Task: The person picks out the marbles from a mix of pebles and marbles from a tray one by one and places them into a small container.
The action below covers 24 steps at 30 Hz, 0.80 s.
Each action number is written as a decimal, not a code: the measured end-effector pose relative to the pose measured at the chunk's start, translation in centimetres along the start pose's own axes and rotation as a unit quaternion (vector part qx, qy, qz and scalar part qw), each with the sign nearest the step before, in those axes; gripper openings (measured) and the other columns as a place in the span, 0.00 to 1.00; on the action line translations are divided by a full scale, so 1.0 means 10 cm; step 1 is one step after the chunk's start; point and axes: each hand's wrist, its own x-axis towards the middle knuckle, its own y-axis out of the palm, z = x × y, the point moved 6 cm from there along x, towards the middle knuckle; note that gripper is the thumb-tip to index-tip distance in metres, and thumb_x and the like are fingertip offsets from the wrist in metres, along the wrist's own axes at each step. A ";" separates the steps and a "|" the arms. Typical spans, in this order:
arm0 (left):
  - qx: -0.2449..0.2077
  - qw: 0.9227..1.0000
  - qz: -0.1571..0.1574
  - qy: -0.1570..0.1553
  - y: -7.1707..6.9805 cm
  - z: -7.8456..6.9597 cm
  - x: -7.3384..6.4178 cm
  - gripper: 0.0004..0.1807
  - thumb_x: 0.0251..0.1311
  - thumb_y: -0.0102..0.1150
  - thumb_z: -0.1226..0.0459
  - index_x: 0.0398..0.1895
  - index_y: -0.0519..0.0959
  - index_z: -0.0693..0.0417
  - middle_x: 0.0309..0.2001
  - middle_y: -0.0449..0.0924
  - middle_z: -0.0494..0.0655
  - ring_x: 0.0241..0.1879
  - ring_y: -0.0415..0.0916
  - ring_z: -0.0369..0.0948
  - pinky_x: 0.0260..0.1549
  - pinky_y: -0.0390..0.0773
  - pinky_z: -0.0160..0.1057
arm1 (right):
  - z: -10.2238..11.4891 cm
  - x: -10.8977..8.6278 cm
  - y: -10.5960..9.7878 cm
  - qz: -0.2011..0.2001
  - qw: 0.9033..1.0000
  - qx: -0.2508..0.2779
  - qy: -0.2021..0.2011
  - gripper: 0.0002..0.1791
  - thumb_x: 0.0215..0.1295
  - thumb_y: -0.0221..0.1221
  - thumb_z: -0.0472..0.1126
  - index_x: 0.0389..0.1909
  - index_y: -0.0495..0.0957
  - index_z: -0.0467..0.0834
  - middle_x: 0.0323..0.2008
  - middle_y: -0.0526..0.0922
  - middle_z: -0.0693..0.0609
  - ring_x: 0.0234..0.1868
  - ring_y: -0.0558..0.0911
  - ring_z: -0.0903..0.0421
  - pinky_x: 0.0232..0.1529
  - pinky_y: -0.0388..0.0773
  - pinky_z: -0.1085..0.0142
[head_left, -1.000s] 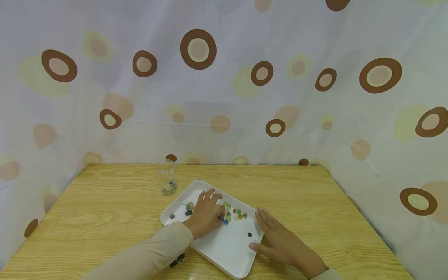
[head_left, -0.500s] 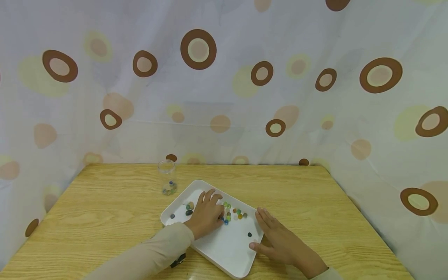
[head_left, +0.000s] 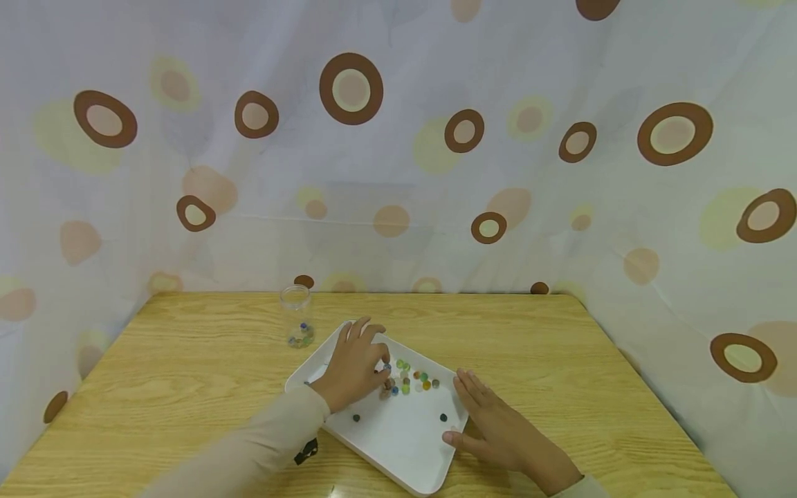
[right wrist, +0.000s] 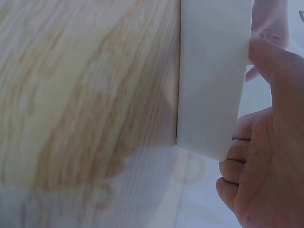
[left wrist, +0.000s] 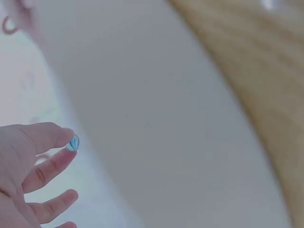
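Observation:
My left hand (head_left: 350, 370) is over the far left part of a white tray (head_left: 398, 446), palm down. Its thumb and index finger pinch a clear marble with blue streaks (left wrist: 73, 143), and the other fingers spread apart. Several coloured marbles (head_left: 426, 385) lie in the tray beyond and to the right of that hand. My right hand (head_left: 498, 429) rests along the tray's right corner, fingers straight and thumb at the rim; the right wrist view shows fingers against the tray's outer wall (right wrist: 211, 80).
A clear jar (head_left: 295, 304) with several marbles at its bottom stands beyond the tray's left side. Dark pebbles (head_left: 356, 418) lie apart in the tray. Wooden table (head_left: 591, 387) surrounds it, with a patterned curtain (head_left: 398, 173) behind. A black object (head_left: 306, 452) shows by the left sleeve.
My left hand has moved left and away from the marbles, now pinching a blue-streaked one. A dark pebble near its wrist has come into view. My right hand has stayed put.

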 end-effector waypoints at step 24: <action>-0.009 0.981 -0.165 -0.103 -1.03 0.82 -0.02 0.06 0.53 0.68 0.63 0.30 0.84 0.56 0.57 0.74 0.59 0.65 0.58 0.61 0.61 0.58 0.66 | 0.00 0.00 0.01 0.011 1.000 0.010 0.007 0.51 0.65 0.47 0.68 0.72 0.48 0.31 0.74 0.47 0.36 0.74 0.48 0.40 0.69 0.53 0.45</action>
